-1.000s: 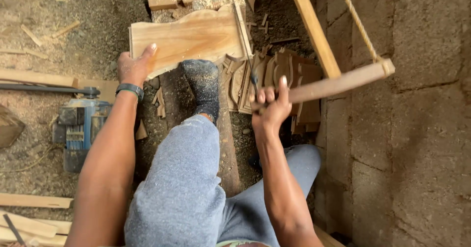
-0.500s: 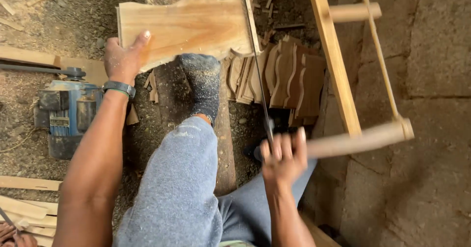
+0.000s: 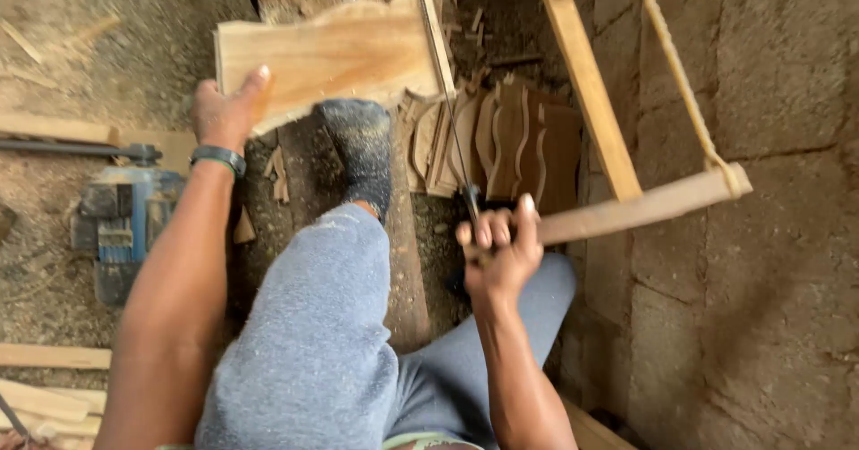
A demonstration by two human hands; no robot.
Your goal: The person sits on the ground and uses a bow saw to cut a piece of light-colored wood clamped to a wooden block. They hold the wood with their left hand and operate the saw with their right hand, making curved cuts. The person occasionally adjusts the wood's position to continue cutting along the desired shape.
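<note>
Frame saw [image 3: 617, 101] at right, blade [image 3: 445, 101] biting the board's right edge. Board [image 3: 335, 56] at far centre, pinned under socked foot [image 3: 362, 150]. Left hand [image 3: 228, 110] gripping board's left end; right hand [image 3: 501, 244] clenched on saw handle. Mid-cut, likely; next stroke wants steady pinning, blade held to its line. Cut wavy pieces [image 3: 510, 141] stacked just right.

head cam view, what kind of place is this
Most likely a rough woodworking shop, worked at floor level. The right hand grips a wooden frame saw cutting a plank steadied by the left hand; wavy cut pieces are stacked beside it, and a blue power tool lies in the sawdust.
</note>
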